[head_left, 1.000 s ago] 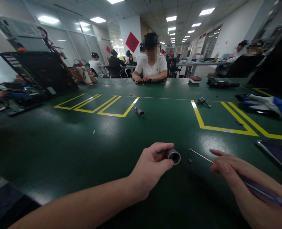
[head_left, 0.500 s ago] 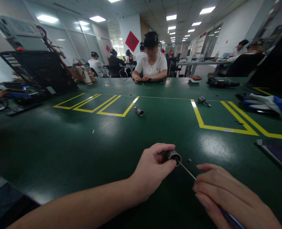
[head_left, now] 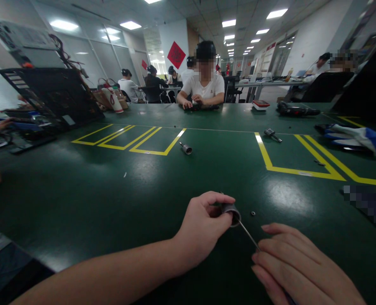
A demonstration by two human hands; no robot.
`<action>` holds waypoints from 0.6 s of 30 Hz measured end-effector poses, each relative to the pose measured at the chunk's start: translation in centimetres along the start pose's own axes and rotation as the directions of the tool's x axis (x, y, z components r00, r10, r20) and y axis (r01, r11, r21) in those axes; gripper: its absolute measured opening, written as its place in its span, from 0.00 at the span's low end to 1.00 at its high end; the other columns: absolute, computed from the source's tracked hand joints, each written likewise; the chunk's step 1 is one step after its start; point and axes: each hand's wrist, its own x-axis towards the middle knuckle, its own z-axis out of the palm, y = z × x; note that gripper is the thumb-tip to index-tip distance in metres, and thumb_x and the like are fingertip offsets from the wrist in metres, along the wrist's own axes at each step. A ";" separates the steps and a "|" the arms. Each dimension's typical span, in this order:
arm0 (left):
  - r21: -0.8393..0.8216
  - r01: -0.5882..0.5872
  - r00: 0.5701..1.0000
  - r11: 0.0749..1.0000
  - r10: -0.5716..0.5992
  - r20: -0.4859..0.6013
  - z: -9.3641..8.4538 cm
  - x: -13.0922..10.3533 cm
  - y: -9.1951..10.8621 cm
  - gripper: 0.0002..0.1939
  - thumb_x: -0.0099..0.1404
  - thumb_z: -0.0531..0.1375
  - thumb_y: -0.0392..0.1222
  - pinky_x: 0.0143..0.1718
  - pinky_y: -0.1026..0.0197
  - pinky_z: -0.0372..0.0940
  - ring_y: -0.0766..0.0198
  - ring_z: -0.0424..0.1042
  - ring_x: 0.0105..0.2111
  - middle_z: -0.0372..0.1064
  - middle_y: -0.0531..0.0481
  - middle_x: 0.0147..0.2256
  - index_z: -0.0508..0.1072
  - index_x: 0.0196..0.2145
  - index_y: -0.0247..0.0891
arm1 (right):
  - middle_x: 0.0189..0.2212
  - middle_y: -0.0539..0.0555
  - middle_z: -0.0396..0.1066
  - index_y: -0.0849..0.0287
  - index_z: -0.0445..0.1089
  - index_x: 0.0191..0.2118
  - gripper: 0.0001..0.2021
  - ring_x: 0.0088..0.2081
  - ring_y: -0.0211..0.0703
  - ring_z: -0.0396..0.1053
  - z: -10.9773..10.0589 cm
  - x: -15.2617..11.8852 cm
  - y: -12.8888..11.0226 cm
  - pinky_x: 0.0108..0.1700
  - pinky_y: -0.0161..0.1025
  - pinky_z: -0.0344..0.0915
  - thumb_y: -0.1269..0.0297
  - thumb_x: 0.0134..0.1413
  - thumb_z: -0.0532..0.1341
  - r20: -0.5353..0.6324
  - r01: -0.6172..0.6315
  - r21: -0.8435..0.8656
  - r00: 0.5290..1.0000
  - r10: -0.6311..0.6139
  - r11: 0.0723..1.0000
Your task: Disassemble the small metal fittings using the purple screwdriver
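Head view: hollow grey metal cylinder (head_left: 230,207), over dark green bench (head_left: 137,203), clamped in fingers of left hand (head_left: 203,222); mouth faces near right. Thin silver metal tool shaft (head_left: 249,234), pinched by fingers of right hand (head_left: 299,258), points far left into mouth.

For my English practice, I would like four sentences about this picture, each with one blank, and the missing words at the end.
The wearer's ____ hand grips the metal cup.
A thin metal shaft runs from the cup's mouth to the wearer's ____ hand.
The tape on the table is ____ in colour.
The diamond-shaped sign on the pillar is ____ in colour.

Missing words: left, right, yellow, red.
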 end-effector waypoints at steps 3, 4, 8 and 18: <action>0.021 -0.006 1.000 1.000 0.006 0.000 0.0 0.0 0.0 0.11 0.52 0.61 0.31 0.40 0.57 0.68 0.60 0.74 0.35 0.74 0.47 0.33 0.73 0.36 0.34 | 0.20 0.47 0.75 0.58 0.71 0.28 0.10 0.22 0.35 0.73 0.2 0.0 -0.1 0.40 0.33 0.73 0.78 0.51 0.56 0.003 -0.007 -0.019 1.000 0.007 1.000; 0.029 -0.013 1.000 0.999 0.013 0.001 0.0 0.1 0.0 0.11 0.52 0.61 0.31 0.39 0.57 0.68 0.60 0.74 0.35 0.74 0.47 0.33 0.73 0.36 0.34 | 0.20 0.47 0.75 0.58 0.71 0.28 0.10 0.22 0.34 0.73 0.2 0.0 -0.1 0.40 0.33 0.72 0.78 0.52 0.56 -0.001 -0.017 -0.023 1.000 0.017 1.000; 0.041 -0.038 0.999 0.998 0.037 0.014 -0.1 0.0 0.0 0.10 0.52 0.61 0.31 0.38 0.58 0.69 0.60 0.74 0.34 0.74 0.47 0.32 0.73 0.35 0.33 | 0.20 0.47 0.74 0.59 0.72 0.28 0.09 0.23 0.34 0.73 0.1 -0.3 -0.2 0.42 0.34 0.72 0.77 0.52 0.56 0.003 -0.037 -0.018 0.999 0.037 0.999; 0.022 -0.057 0.998 0.998 0.057 0.016 -0.2 -0.1 -0.2 0.09 0.51 0.61 0.31 0.38 0.57 0.69 0.60 0.74 0.34 0.72 0.48 0.32 0.74 0.33 0.34 | 0.23 0.46 0.75 0.57 0.70 0.32 0.08 0.25 0.35 0.74 -0.5 -0.6 -0.1 0.45 0.35 0.72 0.77 0.49 0.58 0.031 -0.066 0.055 0.997 0.065 0.996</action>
